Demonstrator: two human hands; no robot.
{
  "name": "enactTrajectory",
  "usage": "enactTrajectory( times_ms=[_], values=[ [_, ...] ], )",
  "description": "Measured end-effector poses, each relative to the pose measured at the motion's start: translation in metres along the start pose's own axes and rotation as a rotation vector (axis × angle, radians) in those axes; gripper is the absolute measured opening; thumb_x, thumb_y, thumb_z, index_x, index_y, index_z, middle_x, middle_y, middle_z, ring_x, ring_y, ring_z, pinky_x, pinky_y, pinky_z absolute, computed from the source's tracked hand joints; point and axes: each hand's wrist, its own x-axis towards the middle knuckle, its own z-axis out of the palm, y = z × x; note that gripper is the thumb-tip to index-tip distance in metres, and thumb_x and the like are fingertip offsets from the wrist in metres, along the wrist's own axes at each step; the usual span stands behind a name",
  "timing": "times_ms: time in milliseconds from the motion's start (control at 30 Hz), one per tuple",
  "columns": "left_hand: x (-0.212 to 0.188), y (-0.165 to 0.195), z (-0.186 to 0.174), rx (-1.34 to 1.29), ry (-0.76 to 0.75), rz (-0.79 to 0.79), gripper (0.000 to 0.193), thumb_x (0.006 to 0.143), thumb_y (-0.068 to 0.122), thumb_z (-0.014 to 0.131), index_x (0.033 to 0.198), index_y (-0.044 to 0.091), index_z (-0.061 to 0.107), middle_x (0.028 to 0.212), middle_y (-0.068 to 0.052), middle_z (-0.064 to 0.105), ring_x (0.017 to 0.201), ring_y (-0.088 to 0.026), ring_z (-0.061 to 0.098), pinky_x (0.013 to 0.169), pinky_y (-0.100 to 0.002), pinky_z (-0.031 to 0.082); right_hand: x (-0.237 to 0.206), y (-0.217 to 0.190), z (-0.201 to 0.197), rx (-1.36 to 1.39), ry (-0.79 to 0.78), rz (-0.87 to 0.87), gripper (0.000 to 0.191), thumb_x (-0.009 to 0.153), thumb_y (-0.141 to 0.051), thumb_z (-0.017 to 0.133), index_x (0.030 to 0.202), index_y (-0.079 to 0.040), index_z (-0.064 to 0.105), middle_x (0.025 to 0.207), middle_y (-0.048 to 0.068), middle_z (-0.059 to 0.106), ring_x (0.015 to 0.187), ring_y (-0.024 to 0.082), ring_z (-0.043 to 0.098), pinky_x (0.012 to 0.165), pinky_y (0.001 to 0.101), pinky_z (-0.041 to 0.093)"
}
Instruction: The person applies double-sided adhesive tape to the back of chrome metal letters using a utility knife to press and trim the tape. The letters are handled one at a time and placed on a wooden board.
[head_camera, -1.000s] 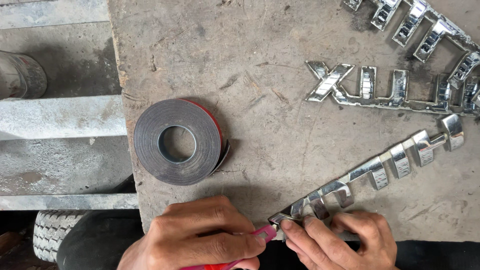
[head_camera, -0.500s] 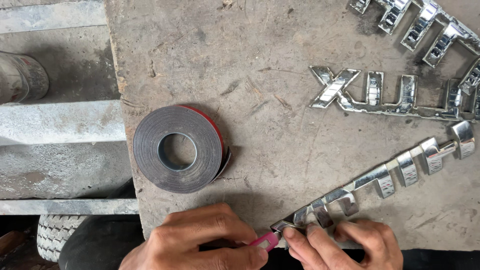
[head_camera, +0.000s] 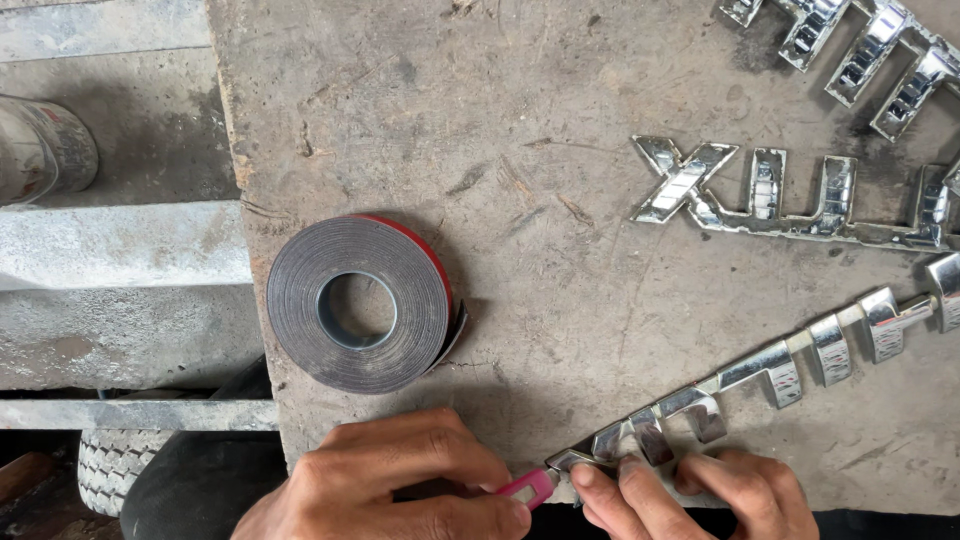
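From the head view, the left hand is closed around a pink-handled cutter at the near edge of the worn table. Touching its tip, the chrome letter strip runs up-right, its near end pinned under the right hand fingertips. A grey tape roll lies just above the left hand.

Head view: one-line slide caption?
Left hand holds pink-handled tool at chrome emblem; right hand steadies it.

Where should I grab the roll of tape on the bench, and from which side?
Take the roll of tape from above. It lies flat on the bench, so its round outer wall is free all around; pinch across that, or hook a finger into the open core. Come from the far side, clear of the left hand.
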Motion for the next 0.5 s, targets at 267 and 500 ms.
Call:
enactTrajectory(
  times_ms=[267, 500],
  values=[
    [0.0028, -0.0002, -0.0053, 0.011, -0.002, 0.004, 0.015, 0.091, 0.008, 0.074, 0.099, -0.004, 0.076, 0.088, -0.017, 0.073, 0.074, -0.019, 0.075, 0.060, -0.030, 0.059, 0.0000, -0.0014, 0.0014, 0.016, 0.012, 0.025, 0.032, 0.081, -0.045, 0.088, 0.096, -0.022, 0.070, 0.087, -0.012, 0.061, 0.083, 0.015, 0.056, 0.068, 0.0348, 0.050],
    [0.0023, 0.0019, -0.0092, 0.006, 0.000, 0.014, 0.014, 0.092, 0.010, 0.077, 0.099, -0.003, 0.075, 0.091, -0.016, 0.073, 0.081, -0.020, 0.077, 0.064, -0.030, 0.062, 0.0018, 0.0040, -0.0071, -0.028, -0.070, -0.121, 0.023, 0.084, -0.040, 0.082, 0.105, -0.032, 0.076, 0.104, -0.018, 0.061, 0.092, 0.017, 0.054, 0.075, 0.0351, 0.050]
  ],
)
